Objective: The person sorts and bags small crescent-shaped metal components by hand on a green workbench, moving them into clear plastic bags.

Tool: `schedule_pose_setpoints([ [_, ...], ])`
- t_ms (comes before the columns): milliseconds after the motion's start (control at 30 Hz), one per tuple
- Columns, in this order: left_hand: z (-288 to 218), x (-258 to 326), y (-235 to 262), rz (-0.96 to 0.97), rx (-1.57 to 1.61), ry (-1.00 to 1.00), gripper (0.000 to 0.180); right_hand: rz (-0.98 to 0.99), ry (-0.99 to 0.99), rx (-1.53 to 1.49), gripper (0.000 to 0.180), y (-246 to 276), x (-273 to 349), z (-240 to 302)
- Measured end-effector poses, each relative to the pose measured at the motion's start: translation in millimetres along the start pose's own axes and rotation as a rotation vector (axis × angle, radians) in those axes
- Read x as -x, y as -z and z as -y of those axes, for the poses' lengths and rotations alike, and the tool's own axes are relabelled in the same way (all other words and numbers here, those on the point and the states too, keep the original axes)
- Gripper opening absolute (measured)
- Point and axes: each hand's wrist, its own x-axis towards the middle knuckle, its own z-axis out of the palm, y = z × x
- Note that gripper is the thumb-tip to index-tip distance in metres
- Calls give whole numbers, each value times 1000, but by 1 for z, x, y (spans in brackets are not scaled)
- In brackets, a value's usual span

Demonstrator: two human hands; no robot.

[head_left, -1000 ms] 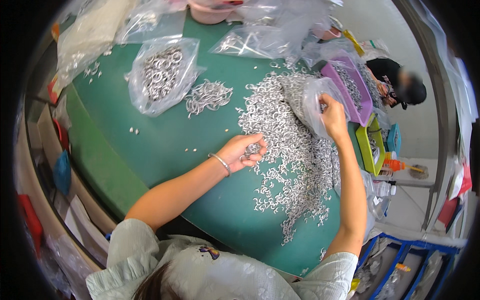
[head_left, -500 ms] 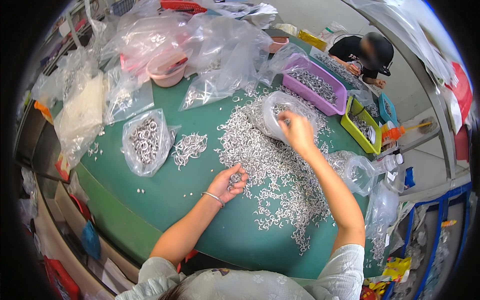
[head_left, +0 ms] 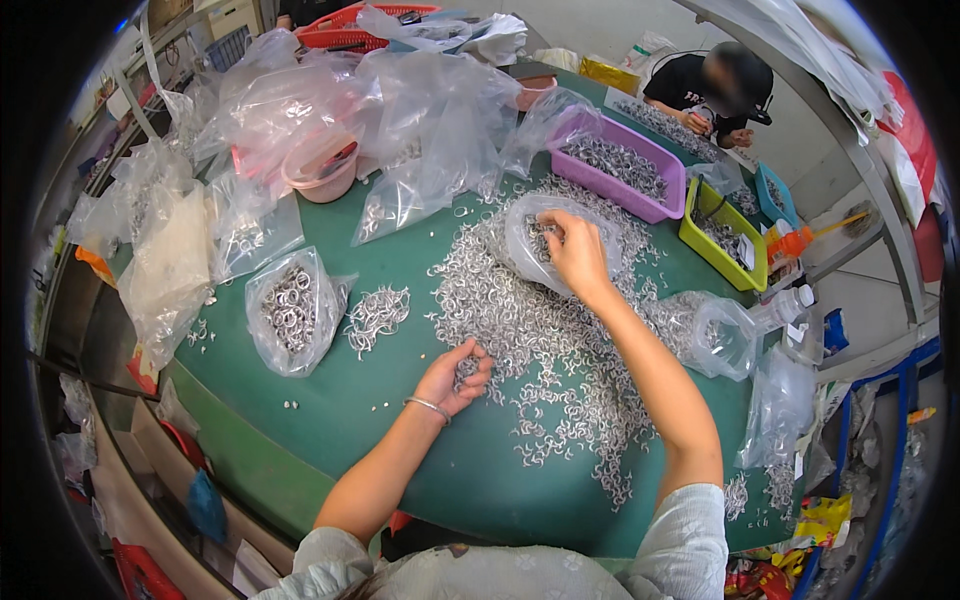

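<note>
A wide heap of small silvery crescent-shaped metal pieces (head_left: 480,300) covers the middle of the green table. At the heap's near left edge, my left hand (head_left: 455,378) is turned palm up, its fingers curled round several of these metal pieces. My right hand (head_left: 578,255) is over the mouth of a clear plastic bag (head_left: 518,240) that lies on the heap with metal pieces inside. Its thumb and fingers are bent together; what they hold, if anything, is hidden. Left of the heap lie a small pile of crescents (head_left: 378,320) and a plastic bag of larger rings (head_left: 293,312).
Purple (head_left: 667,200), lime-green (head_left: 718,255) and blue (head_left: 775,205) trays stand at the right. A clear bottle (head_left: 783,308) lies near a plastic bag (head_left: 725,340). Plastic bags (head_left: 410,120) and a pink bowl (head_left: 320,175) fill the back. A person (head_left: 720,90) sits beyond the trays.
The view has shifted slightly. My right hand has moved a little at the bag's mouth, and the bag's opening sits differently. My left hand stays curled round the metal pieces.
</note>
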Motion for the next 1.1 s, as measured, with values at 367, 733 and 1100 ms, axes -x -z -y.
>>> schedule_pose_setpoints([
  [367,-1,0,2,-7,7,12,22,98,-28,132,18,-23,-14,-21],
  [733,-2,-1,5,30,1,16,22,84,-25,90,17,-30,-13,-23],
  [1100,-2,0,6,37,-4,11,23,108,-150,-238,17,-18,1,-18],
])
